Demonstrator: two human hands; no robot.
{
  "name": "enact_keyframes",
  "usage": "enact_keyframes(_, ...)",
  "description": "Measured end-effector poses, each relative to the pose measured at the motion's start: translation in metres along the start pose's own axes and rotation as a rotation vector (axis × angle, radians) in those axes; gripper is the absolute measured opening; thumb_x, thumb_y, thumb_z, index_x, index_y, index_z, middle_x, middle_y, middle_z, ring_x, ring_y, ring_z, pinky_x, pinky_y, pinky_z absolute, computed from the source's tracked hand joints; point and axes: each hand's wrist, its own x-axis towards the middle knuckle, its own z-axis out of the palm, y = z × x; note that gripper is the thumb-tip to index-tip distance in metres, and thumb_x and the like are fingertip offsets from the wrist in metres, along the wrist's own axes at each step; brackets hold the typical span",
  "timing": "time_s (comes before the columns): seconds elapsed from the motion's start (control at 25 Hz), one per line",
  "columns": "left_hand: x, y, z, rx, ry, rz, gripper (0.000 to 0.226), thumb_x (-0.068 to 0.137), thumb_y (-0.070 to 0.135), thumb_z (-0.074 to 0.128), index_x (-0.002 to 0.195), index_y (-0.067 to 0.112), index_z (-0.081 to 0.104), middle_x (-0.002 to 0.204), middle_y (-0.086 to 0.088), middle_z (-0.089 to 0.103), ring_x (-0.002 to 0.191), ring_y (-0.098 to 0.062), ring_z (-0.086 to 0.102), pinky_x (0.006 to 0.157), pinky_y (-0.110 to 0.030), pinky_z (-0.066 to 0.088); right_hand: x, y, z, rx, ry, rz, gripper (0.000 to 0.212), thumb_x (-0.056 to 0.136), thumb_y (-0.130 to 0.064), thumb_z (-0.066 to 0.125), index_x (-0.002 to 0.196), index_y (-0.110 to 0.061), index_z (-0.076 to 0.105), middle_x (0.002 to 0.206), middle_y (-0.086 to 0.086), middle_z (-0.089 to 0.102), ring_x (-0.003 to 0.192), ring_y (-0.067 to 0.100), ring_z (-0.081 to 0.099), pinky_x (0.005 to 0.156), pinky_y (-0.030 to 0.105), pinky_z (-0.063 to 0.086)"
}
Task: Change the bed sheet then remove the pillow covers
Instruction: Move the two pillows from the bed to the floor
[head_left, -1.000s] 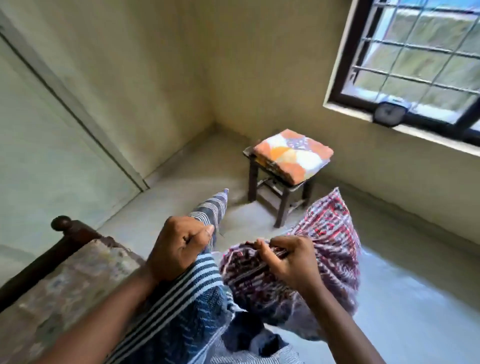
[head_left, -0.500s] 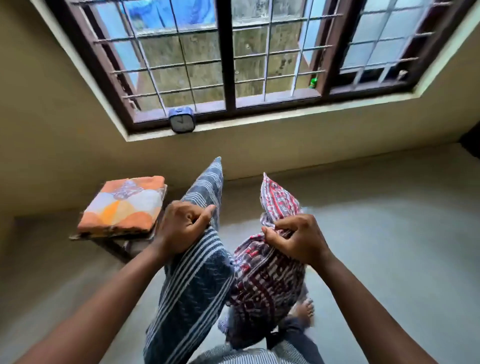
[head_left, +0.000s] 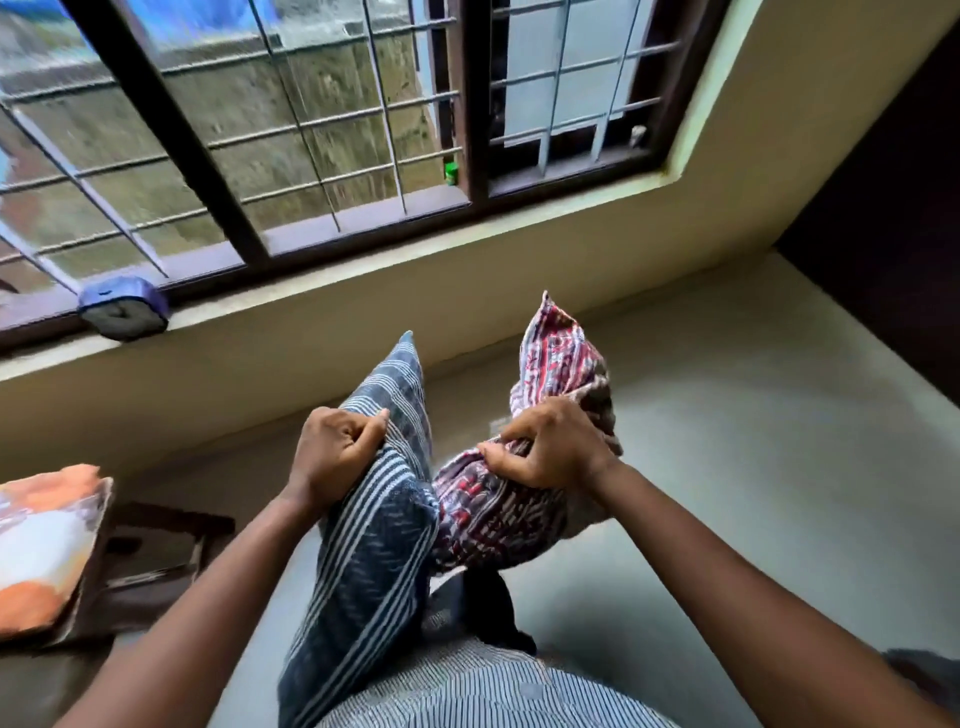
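The left hand (head_left: 332, 457) is curled tight on the blue pillow (head_left: 363, 561), thumb pressed over a bunched fold of its striped cover close to the upper end. The right hand (head_left: 550, 447) pinches a gathered ridge of the red pillow (head_left: 504, 514), with fingers and thumb closed round the cloth. Both pillows are held in the air in front of the torso, above the floor (head_left: 727, 467), and touch each other between the two wrists. Each one's long axis runs roughly up and down. A free corner pokes up past the knuckles towards the window (head_left: 311, 130), and the bulk hangs below the grip, back towards the waist. The blue pillow leans a little to the right and the red one a little to the left, so they cross low down. This matters for stripping. Both covers look to be on, and most of each pillow lies below and behind the fingers, not ahead of them. I cannot tell where either cover's open end is; the lower ends are hidden against the shirt. With both hands full, one pillow likely has to be put down before the other can be peeled. The stool (head_left: 156, 551) with a folded cloth (head_left: 41, 545) stands low on the left, nearer the left hand. The bed is not in view.
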Motion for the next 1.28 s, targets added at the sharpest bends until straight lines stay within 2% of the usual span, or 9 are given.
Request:
enact_keyframes(0.24, 0.104, -0.006, 0.086, 0.007, -0.006, -0.064, 0.047, 0.081, 0.048, 0.041, 0.049, 0.015, 0.029, 0.040, 0.003, 0.016, 0.041, -0.006, 0.015, 0.045, -0.032, 0.018, 0.064, 0.167, -0.038, -0.209, -0.318, 0.054, 0.054, 0.076, -0.056, 0.042, 0.066, -0.013, 0.074, 0.057, 0.007, 0.066, 0.051, 0.018, 0.053, 0.057, 0.021, 0.035)
enact_keyframes(0.4, 0.163, 0.001, 0.114, 0.071, -0.026, -0.068, 0.038, 0.084, 0.041, 0.040, 0.052, 0.021, 0.032, 0.040, 0.006, 0.032, 0.036, -0.004, 0.023, 0.044, -0.016, 0.019, 0.118, 0.258, -0.063, -0.312, -0.560, 0.047, 0.050, 0.082, -0.058, 0.045, 0.084, -0.018, 0.076, 0.074, 0.007, 0.070, 0.072, 0.022, 0.063, 0.065, 0.022, 0.038)
enact_keyframes(0.56, 0.178, 0.005, 0.128, 0.211, -0.042, -0.128, 0.044, 0.085, 0.041, 0.038, 0.053, 0.010, 0.031, 0.045, -0.001, 0.031, 0.036, -0.006, 0.022, 0.045, -0.018, 0.017, 0.165, 0.292, -0.038, -0.324, -0.590, 0.053, 0.040, 0.086, -0.049, 0.052, 0.079, -0.015, 0.073, 0.075, 0.010, 0.069, 0.078, 0.026, 0.065, 0.063, 0.026, 0.038)
enact_keyframes(0.68, 0.185, 0.010, 0.140, 0.264, 0.015, -0.248, 0.053, 0.082, 0.043, 0.037, 0.044, 0.009, 0.021, 0.037, -0.001, 0.021, 0.034, -0.008, 0.022, 0.044, -0.019, 0.016, 0.192, 0.287, 0.010, -0.155, -0.641, 0.000, 0.032, 0.088, -0.042, 0.054, 0.067, -0.018, 0.061, 0.071, 0.006, 0.067, 0.076, 0.028, 0.063, 0.062, 0.026, 0.029)
enact_keyframes(0.76, 0.191, 0.021, 0.148, 0.325, 0.131, -0.410, 0.053, 0.080, 0.046, 0.035, 0.043, 0.013, 0.016, 0.035, -0.001, 0.024, 0.034, -0.011, 0.024, 0.043, -0.022, 0.015, 0.219, 0.272, 0.024, 0.047, -0.731, 0.022, 0.028, 0.089, -0.039, 0.056, 0.068, -0.020, 0.053, 0.069, 0.000, 0.060, 0.073, 0.024, 0.060, 0.062, 0.028, 0.033)
enact_keyframes(0.88, 0.196, 0.029, 0.158, 0.336, 0.182, -0.593, 0.054, 0.073, 0.053, 0.029, 0.039, 0.014, 0.015, 0.035, 0.001, 0.017, 0.036, -0.013, 0.020, 0.044, -0.026, 0.018, 0.221, 0.253, 0.020, 0.297, -0.765, 0.128, 0.025, 0.089, -0.041, 0.058, 0.075, -0.020, 0.062, 0.070, -0.004, 0.061, 0.069, 0.013, 0.056, 0.065, 0.028, 0.040)
enact_keyframes(1.04, 0.201, 0.043, 0.173, 0.367, 0.331, -0.828, 0.054, 0.073, 0.052, 0.031, 0.037, 0.013, 0.022, 0.037, 0.003, 0.021, 0.043, -0.024, 0.033, 0.049, -0.034, 0.017, 0.191, 0.261, -0.017, 0.749, -1.065, 0.307, 0.024, 0.084, -0.046, 0.062, 0.097, -0.027, 0.066, 0.086, -0.009, 0.067, 0.079, 0.004, 0.060, 0.071, 0.019, 0.044)
enact_keyframes(1.16, 0.209, 0.047, 0.183, 0.344, 0.345, -0.927, 0.053, 0.076, 0.045, 0.035, 0.036, 0.011, 0.027, 0.038, 0.001, 0.026, 0.051, -0.026, 0.042, 0.055, -0.030, 0.022, 0.159, 0.259, -0.025, 0.942, -1.255, 0.396, 0.066, 0.071, -0.053, 0.072, 0.129, -0.034, 0.047, 0.121, -0.012, 0.059, 0.110, 0.003, 0.056, 0.087, 0.022, 0.047)
enact_keyframes(1.28, 0.220, 0.053, 0.195, 0.345, 0.314, -0.989, 0.054, 0.076, 0.047, 0.034, 0.036, 0.011, 0.032, 0.040, -0.001, 0.034, 0.055, -0.027, 0.045, 0.056, -0.029, 0.025, 0.129, 0.251, -0.008, 0.957, -1.185, 0.381, 0.094, 0.057, -0.057, 0.080, 0.136, -0.035, 0.035, 0.129, -0.015, 0.054, 0.117, 0.001, 0.053, 0.099, 0.025, 0.044)
